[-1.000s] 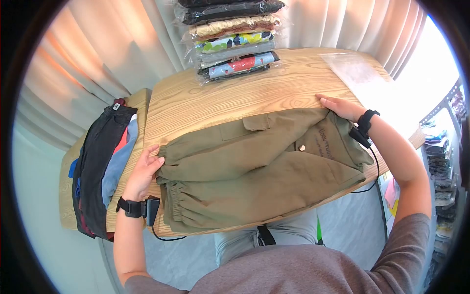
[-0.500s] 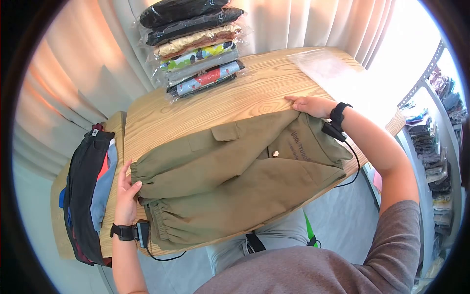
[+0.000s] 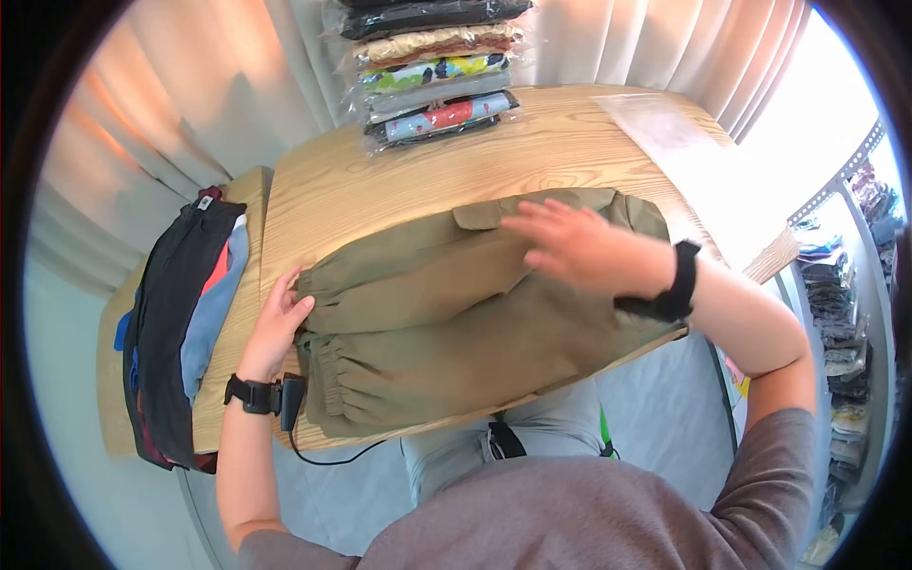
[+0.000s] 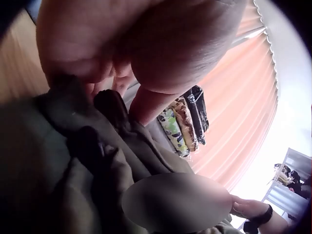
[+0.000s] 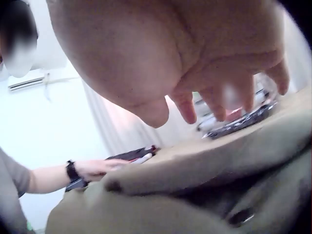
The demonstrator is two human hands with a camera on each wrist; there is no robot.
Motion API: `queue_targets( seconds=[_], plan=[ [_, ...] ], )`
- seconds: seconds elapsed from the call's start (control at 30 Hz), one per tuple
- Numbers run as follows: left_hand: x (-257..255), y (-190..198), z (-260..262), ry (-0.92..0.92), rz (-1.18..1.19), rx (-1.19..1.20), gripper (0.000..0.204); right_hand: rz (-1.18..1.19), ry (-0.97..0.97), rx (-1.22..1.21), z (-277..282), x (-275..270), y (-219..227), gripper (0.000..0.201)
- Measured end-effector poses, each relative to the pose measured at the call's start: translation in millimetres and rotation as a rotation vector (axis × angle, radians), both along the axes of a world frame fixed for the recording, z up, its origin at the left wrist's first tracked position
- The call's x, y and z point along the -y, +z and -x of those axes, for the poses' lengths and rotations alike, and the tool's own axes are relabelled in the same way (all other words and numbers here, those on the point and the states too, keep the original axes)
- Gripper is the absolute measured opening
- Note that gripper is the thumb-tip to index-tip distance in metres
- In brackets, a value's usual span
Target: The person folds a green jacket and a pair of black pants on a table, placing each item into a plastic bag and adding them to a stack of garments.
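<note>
Olive-green cargo pants [image 3: 418, 366] lie folded lengthwise across the wooden table, elastic cuffs at the left and a flap pocket along the far edge. At the far cuff, my left hand [image 3: 275, 318] lies with its thumb on the fabric and its fingers along the cuff's end. My right hand [image 3: 579, 249] is over the pants near the pocket, fingers straight and spread, blurred in the head view. From the right wrist camera, its palm [image 5: 195, 53] shows nothing held, with the pants' folds below. The right forearm covers part of the waist end.
Bagged folded clothes [image 3: 437, 71] stand stacked at the back of the table [image 3: 313, 185]. Clear plastic bags [image 3: 655, 128] lie at the back right. Dark trousers and other garments [image 3: 180, 323] are piled on the left. A shelf of clothes [image 3: 845, 351] stands at the right.
My right hand has left the waist end and moved left over the middle of the pants. The waist end with its printed lettering now appears folded over or covered. My left hand stays at the cuffs.
</note>
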State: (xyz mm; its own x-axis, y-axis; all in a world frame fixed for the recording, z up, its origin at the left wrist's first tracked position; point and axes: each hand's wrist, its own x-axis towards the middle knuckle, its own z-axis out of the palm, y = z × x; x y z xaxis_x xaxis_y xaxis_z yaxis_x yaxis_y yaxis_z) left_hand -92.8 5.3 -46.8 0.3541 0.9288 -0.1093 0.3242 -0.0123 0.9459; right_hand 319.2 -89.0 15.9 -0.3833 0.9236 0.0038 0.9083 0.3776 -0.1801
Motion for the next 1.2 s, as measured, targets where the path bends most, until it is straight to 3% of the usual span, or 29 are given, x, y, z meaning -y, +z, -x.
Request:
queue_targets(
  seconds=[0.07,0.13,0.27,0.33,0.37,0.43,0.47,0.6,0.7,0.83,0.9,0.97,1.0,1.1,1.2],
  plan=[
    [1,1,9,0.0,-0.029,0.007,0.056,0.002,-0.002,0.119,30,21,-12,0.06],
    [10,8,14,0.198,-0.364,-0.569,0.065,-0.01,0.004,0.181,46,32,-25,0.063],
    [17,8,32,0.288,-0.267,-0.698,0.064,0.121,-0.049,0.239,50,38,-40,0.073],
    [28,32,25,0.264,0.27,-0.299,0.055,0.168,-0.054,0.221,49,35,-34,0.072],
    [30,32,25,0.27,0.269,-0.298,0.055,0.165,-0.049,0.221,52,36,-34,0.072],
    [30,28,23,0.28,0.411,-0.05,0.047,-0.051,-0.12,0.195,59,34,-34,0.069],
    [30,27,20,0.282,0.404,-0.046,0.047,-0.18,-0.105,0.095,69,36,-35,0.067],
    [26,24,8,0.233,0.438,-0.05,0.051,-0.189,-0.096,0.0,117,52,-30,0.066],
    [24,16,1,0.177,0.391,-0.116,0.049,-0.172,-0.135,0.184,122,65,-41,0.068],
    [34,25,-18,0.134,0.208,-0.158,0.039,-0.227,-0.188,0.039,119,74,-72,0.069],
    [30,31,-16,0.095,0.264,-0.126,0.039,-0.184,-0.194,0.009,116,75,-74,0.069],
    [30,38,-11,0.156,0.608,0.215,0.041,-0.137,-0.19,-0.022,115,75,-75,0.069],
    [27,32,-5,0.092,0.671,0.326,0.046,-0.143,-0.189,-0.027,114,75,-75,0.069],
    [32,15,-3,0.063,0.637,0.504,0.052,-0.12,-0.177,-0.039,110,75,-74,0.069],
    [41,17,-7,0.082,0.628,0.508,0.054,-0.107,-0.151,-0.043,105,74,-74,0.068]
  ],
)
